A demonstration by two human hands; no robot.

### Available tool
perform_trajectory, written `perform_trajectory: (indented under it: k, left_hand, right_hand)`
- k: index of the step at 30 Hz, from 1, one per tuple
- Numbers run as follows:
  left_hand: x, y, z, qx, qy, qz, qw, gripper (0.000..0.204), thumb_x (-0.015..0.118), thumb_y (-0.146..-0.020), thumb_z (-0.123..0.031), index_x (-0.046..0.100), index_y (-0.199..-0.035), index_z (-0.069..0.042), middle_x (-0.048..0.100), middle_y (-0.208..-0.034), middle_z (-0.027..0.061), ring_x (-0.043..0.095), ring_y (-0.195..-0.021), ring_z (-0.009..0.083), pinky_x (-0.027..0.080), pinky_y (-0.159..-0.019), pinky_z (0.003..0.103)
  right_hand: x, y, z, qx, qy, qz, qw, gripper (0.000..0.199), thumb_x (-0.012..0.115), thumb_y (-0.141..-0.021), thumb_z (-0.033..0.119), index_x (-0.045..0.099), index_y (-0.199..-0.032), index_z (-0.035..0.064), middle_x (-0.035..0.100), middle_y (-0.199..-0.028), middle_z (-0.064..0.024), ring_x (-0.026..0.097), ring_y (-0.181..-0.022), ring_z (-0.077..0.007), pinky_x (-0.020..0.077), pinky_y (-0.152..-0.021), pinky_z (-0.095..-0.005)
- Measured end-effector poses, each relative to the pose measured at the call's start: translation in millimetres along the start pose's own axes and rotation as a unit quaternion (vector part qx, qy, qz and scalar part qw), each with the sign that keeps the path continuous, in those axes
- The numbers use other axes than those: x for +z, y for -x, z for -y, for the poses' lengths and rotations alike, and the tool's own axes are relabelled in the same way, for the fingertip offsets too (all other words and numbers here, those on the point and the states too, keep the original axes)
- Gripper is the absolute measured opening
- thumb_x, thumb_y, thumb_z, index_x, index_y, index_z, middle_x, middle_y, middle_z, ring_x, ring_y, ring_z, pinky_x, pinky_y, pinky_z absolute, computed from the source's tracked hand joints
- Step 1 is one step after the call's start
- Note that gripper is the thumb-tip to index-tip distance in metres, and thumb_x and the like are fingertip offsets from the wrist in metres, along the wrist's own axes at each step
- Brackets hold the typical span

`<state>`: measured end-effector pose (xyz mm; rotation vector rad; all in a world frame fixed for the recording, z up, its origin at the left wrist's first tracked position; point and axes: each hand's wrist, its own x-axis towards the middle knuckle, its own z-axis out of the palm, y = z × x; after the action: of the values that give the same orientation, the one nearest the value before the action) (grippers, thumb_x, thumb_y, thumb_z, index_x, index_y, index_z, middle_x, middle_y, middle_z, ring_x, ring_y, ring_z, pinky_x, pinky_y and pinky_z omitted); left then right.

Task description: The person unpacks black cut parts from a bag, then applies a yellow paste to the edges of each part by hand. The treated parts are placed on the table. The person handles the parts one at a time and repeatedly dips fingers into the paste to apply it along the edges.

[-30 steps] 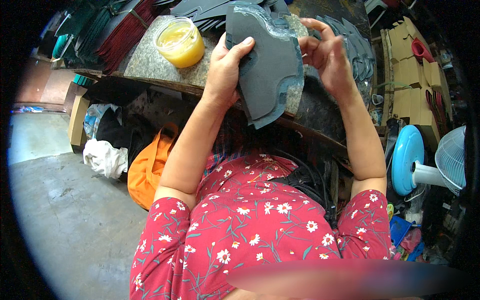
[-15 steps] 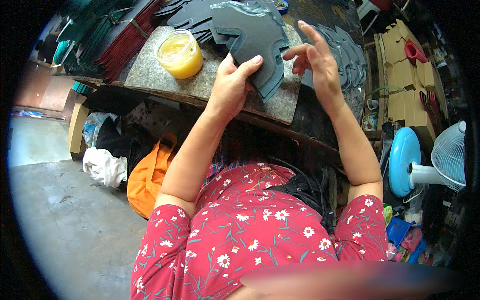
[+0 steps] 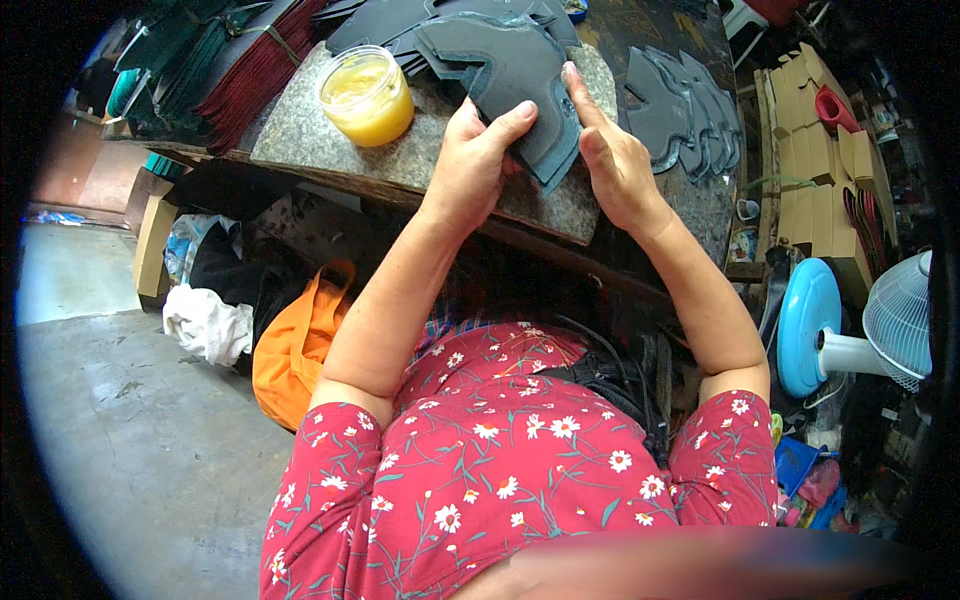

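Note:
My left hand (image 3: 470, 165) grips a curved dark grey cut sheet piece (image 3: 520, 85), thumb on top and the fingers hidden beneath. The piece is held tilted above a speckled stone slab (image 3: 300, 130). Against its right edge lie the outstretched fingers of my right hand (image 3: 615, 160), which grips nothing. Left of the piece, an uncapped clear plastic jar (image 3: 365, 100) of yellow paste stands on the slab. More dark grey cut pieces (image 3: 370, 30) lie behind the held one.
Overlapping grey pieces (image 3: 690, 110) lie on the dark table at the right. Bundled red strips (image 3: 245, 85) and dark green sheets (image 3: 185, 60) are stacked at the far left. An orange bag (image 3: 300, 345) sits below the table edge. A blue and white fan (image 3: 810, 330) stands at the right.
My right hand has moved left and its fingers have straightened, coming against the edge of the grey piece. My left hand keeps its grip, and the piece has turned slightly.

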<state>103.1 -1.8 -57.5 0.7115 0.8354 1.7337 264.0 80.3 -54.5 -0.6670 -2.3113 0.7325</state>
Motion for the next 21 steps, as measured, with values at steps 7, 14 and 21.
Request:
perform_trajectory:
  k: [7, 14, 21]
  left_hand:
    - [-1.6, -2.1, -0.9, -0.007, 0.028, 0.019, 0.999, 0.029, 0.060, -0.096, -0.013, 0.051, -0.121, -0.002, 0.065, -0.108, 0.0081, 0.067, -0.094, 0.0169, 0.060, -0.078, 0.033]
    - [-7.7, -7.0, -1.1, -0.015, 0.047, 0.002, 0.999, 0.030, 0.059, -0.096, -0.011, 0.051, -0.123, -0.001, 0.064, -0.114, 0.0096, 0.067, -0.101, 0.0210, 0.058, -0.085, 0.038]
    - [-7.8, -12.0, 5.0, 0.015, 0.022, -0.008, 1.000, 0.029, 0.059, -0.095, -0.008, 0.053, -0.122, -0.002, 0.065, -0.112, 0.0085, 0.066, -0.098, 0.0196, 0.058, -0.086, 0.037]
  right_hand:
    - [-13.7, -2.3, -2.9, 0.051, -0.250, 0.094, 0.962, 0.096, 0.012, -0.089, 0.081, 0.058, -0.137, 0.0115, 0.051, -0.087, 0.0015, 0.034, -0.067, -0.0090, 0.0291, -0.061, -0.0222]
    - [-18.2, -6.3, -3.4, 0.017, -0.166, 0.059, 0.984, 0.101, 0.008, -0.089, 0.081, 0.062, -0.132, 0.0074, 0.050, -0.087, 0.0001, 0.038, -0.069, -0.0102, 0.0329, -0.064, -0.0233]
    - [-20.1, 12.1, 16.5, -0.202, 0.119, 0.047, 0.971, 0.061, 0.039, -0.094, 0.064, 0.067, -0.125, 0.0198, 0.057, -0.079, -0.0062, 0.060, -0.067, -0.0268, 0.0490, -0.059, -0.0372]
